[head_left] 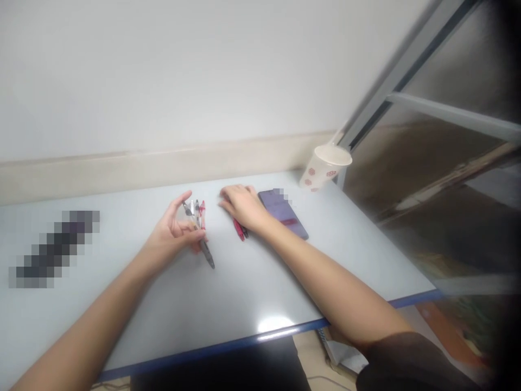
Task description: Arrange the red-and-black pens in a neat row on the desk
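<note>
Loosely holding a slim dark pen [207, 253] in the half-curled left hand [174, 225], eight o'clock from the right hand [245, 207]; cannot tell whether also gripping clear plastic pens [197, 208] alongside. Arching the latter over red and black pens [239, 230], grip hidden, near a glossy rectangular phone [280, 210] at three o'clock and a tapered paper cup [323, 165] at two.
</note>
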A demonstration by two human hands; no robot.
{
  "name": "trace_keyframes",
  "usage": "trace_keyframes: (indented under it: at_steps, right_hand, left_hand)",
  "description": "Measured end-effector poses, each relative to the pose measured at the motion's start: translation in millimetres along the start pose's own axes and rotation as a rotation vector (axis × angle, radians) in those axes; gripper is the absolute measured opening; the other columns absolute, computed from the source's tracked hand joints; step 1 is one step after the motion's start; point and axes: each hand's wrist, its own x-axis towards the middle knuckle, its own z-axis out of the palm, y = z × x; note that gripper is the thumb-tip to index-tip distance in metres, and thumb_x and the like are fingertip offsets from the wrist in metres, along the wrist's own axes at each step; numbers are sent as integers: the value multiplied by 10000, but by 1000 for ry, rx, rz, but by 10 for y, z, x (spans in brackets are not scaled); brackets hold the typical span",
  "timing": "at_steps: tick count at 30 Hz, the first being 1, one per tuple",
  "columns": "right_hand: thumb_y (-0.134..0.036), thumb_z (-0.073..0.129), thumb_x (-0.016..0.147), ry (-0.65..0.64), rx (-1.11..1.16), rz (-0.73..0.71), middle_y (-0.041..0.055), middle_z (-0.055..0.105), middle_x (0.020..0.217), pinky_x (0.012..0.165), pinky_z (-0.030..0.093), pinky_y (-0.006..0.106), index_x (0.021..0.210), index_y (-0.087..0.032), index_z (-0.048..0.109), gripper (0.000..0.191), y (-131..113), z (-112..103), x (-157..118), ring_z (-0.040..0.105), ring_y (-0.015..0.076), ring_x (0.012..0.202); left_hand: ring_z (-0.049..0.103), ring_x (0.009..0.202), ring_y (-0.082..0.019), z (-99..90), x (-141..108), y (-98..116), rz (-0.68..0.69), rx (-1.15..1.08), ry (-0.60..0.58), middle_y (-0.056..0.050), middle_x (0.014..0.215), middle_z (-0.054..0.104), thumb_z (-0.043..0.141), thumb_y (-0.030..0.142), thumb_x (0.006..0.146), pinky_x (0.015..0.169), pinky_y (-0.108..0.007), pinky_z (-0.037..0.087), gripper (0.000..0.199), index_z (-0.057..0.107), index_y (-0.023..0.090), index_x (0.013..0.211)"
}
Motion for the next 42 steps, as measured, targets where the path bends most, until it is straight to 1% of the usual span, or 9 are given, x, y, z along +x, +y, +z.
trace_keyframes:
  at_steps: [4,10,14,18,22,27,33,38,42]
  right_hand:
    - [-249,440,1082,15,3,37,124,675,1307,1029,360,399,1234,-149,623,259,-44,-194,-104,550,280,1219]
    - [-256,589,1001,-109,-104,78,135,674,1209,963,401,380,1163,-144,644,205,-79,-357,-275,558,291,1124]
    - [-288,639,991,-157,-141,108,136,673,1155,907,418,354,1171,-125,651,243,-129,-367,-292,577,274,1057]
    - [-320,570,1038,-179,-196,70,141,663,1081,859,421,341,1112,-117,710,257,-148,-381,-300,587,247,948]
    - [-312,546,1049,-201,-184,49,134,662,1073,832,419,323,1252,-155,721,311,-159,-385,-324,600,242,937]
    - [-286,536,1048,-247,-139,70,124,641,1067,745,423,284,1268,-179,725,309,-214,-391,-341,606,192,830]
    - [-282,517,1048,-253,-195,108,147,657,1115,739,450,309,1365,-143,639,367,-261,-342,-354,629,208,812]
    - [-279,451,1070,-279,-248,156,167,664,1158,757,477,330,1491,-143,541,451,-297,-276,-357,672,243,875]
    - [-260,405,1080,-280,-307,192,203,658,1182,763,489,341,1565,-90,442,515,-324,-231,-354,689,270,934]
  left_hand:
    - [654,608,-161,-18,9,-23,18,3,10,25,717,700,828,341,815,701,-312,521,1076,166,213,1654]
    - [649,608,-165,-61,16,-52,45,24,37,14,732,705,781,439,860,692,-317,520,979,229,209,1635]
    - [648,617,-164,-57,12,-46,38,47,53,-1,753,716,760,452,871,682,-307,515,922,282,203,1619]
    - [636,622,-159,-61,15,-40,36,68,78,-4,746,715,756,442,870,684,-301,513,857,354,202,1589]
    - [631,644,-166,-66,12,-32,23,81,75,-18,758,719,750,449,876,671,-298,507,816,394,199,1567]
    - [610,611,-159,-52,10,-12,18,82,68,-15,745,715,755,457,872,652,-295,504,790,429,197,1544]
    - [628,625,-169,-51,18,-19,21,71,67,-16,744,709,756,447,871,633,-297,509,754,469,193,1520]
    - [633,619,-168,-41,17,-10,15,62,65,-18,737,713,764,445,860,620,-295,518,733,503,182,1493]
    - [630,585,-156,-54,41,-33,10,33,86,-13,731,708,791,451,841,591,-285,527,716,539,167,1447]
